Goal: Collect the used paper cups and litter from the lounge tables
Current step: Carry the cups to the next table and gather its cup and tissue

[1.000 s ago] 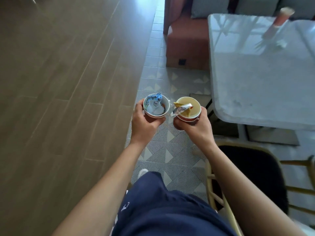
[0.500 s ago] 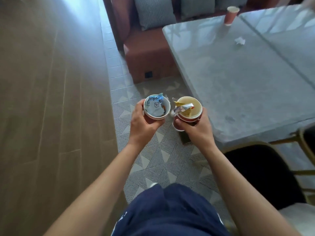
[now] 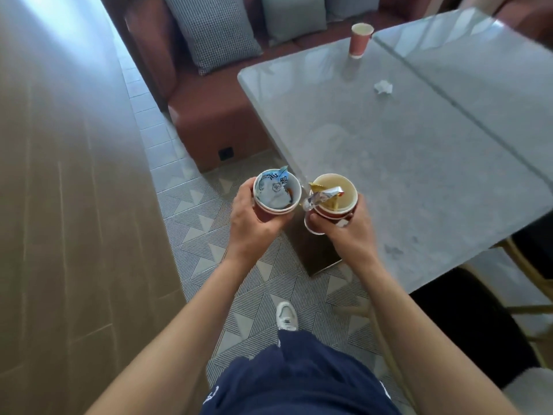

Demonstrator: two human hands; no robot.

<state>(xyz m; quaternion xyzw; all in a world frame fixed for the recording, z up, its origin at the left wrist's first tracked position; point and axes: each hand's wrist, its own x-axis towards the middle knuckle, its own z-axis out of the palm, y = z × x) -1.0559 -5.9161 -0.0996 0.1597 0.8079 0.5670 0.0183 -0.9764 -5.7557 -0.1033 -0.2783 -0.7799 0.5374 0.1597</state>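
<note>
My left hand [image 3: 254,227] grips a stack of paper cups [image 3: 276,193] with a blue and white wrapper stuffed inside. My right hand [image 3: 348,232] grips a second stack of paper cups [image 3: 333,199] holding a silver and yellow wrapper that sticks out over the rim. Both are held side by side above the floor at the near left corner of the grey table [image 3: 419,163]. Far back on that table stands a lone red paper cup [image 3: 360,40]. A crumpled white paper scrap [image 3: 383,86] lies on the tabletop to the right of that cup and nearer to me.
A red-brown sofa bench [image 3: 215,115] with checked and grey cushions [image 3: 214,31] runs behind the table. A wood-panelled wall [image 3: 59,175] fills the left. A dark chair with a gold frame [image 3: 478,324] stands at the table's near right side. The floor is patterned tile [image 3: 203,244].
My view has swung and moved closer to the table, so the lone red cup and the paper scrap appear nearer. Both hands keep the same grip on their cups.
</note>
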